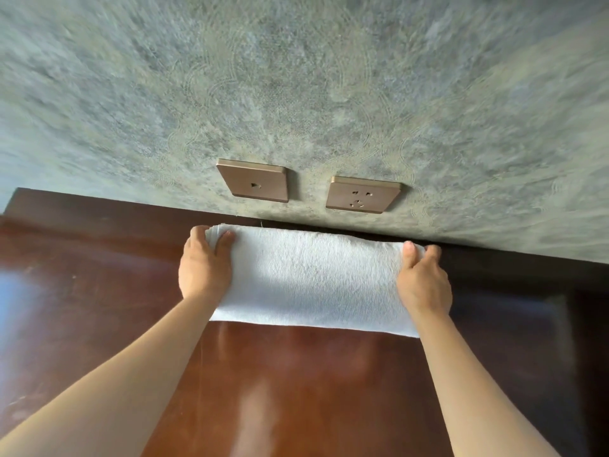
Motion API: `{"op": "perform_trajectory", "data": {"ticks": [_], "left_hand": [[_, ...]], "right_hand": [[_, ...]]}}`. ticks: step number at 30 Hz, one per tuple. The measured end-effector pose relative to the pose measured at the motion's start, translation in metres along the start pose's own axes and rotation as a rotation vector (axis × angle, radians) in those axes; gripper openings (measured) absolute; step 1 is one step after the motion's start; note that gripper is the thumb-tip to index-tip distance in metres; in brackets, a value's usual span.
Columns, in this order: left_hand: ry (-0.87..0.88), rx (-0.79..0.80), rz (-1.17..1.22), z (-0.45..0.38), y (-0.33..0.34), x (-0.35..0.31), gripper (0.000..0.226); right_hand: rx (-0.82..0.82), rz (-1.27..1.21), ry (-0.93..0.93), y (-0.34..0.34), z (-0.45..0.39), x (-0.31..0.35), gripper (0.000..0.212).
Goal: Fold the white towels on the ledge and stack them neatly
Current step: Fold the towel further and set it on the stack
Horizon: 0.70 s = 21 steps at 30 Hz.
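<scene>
A: Both hands on it! Left hand point(204, 262) and right hand point(423, 280) each pinch an end of the white towel point(309, 278), lying on the ledge point(99, 258) against the wall point(296, 94).

B: Risk? An uneven pull could skew the fold, or slide it on that glossy wood.

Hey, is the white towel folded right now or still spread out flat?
Folded. The white towel forms a narrow band with layered edges at its left end, gripped by the left hand and right hand.

towel point(313, 278) on ledge point(82, 258), below sockets point(362, 194)
</scene>
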<state>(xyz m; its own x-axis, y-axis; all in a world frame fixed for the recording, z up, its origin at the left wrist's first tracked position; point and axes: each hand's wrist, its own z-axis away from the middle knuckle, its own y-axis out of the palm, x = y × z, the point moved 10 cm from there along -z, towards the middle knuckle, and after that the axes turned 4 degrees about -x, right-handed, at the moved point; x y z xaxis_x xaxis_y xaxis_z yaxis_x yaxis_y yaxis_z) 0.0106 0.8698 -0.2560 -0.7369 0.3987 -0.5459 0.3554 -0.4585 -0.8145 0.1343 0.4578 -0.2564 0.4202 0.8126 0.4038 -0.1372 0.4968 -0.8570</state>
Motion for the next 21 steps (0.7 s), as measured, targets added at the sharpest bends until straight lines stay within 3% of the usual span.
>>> {"op": "perform_trajectory", "data": {"ticks": [2,4,5,7,9,12,15,17,21], "left_hand": [[0.114,-0.134,-0.106,0.011,-0.011,-0.018,0.045],[0.304,-0.206,-0.116,0.040,-0.009,-0.049,0.046],[0.440,-0.163,-0.084,0.059,0.003,-0.067,0.045],[0.726,0.057,-0.113,0.100,0.046,-0.093,0.046],[0.921,0.192,-0.253,0.115,0.070,-0.094,0.050],[0.888,0.157,-0.388,0.072,0.050,-0.062,0.055],[0.455,0.191,-0.391,0.016,0.014,0.005,0.057],[0.254,0.237,-0.311,0.009,0.009,0.029,0.063],[0.048,0.202,0.036,0.022,0.009,0.025,0.081]], "right_hand": [[-0.198,0.165,-0.126,-0.016,0.014,0.010,0.058],[-0.381,0.279,-0.385,-0.022,0.054,0.039,0.059],[-0.380,0.268,-0.537,-0.011,0.077,0.056,0.057],[-0.206,0.273,-0.849,0.031,0.116,0.084,0.052],[-0.052,0.363,-1.006,0.061,0.128,0.089,0.053],[-0.052,0.414,-0.860,0.044,0.080,0.061,0.059],[-0.065,0.421,-0.584,0.016,0.040,0.026,0.061],[-0.054,0.255,-0.423,0.009,0.034,0.019,0.064],[-0.116,-0.130,-0.006,-0.006,0.034,-0.008,0.068]]}}
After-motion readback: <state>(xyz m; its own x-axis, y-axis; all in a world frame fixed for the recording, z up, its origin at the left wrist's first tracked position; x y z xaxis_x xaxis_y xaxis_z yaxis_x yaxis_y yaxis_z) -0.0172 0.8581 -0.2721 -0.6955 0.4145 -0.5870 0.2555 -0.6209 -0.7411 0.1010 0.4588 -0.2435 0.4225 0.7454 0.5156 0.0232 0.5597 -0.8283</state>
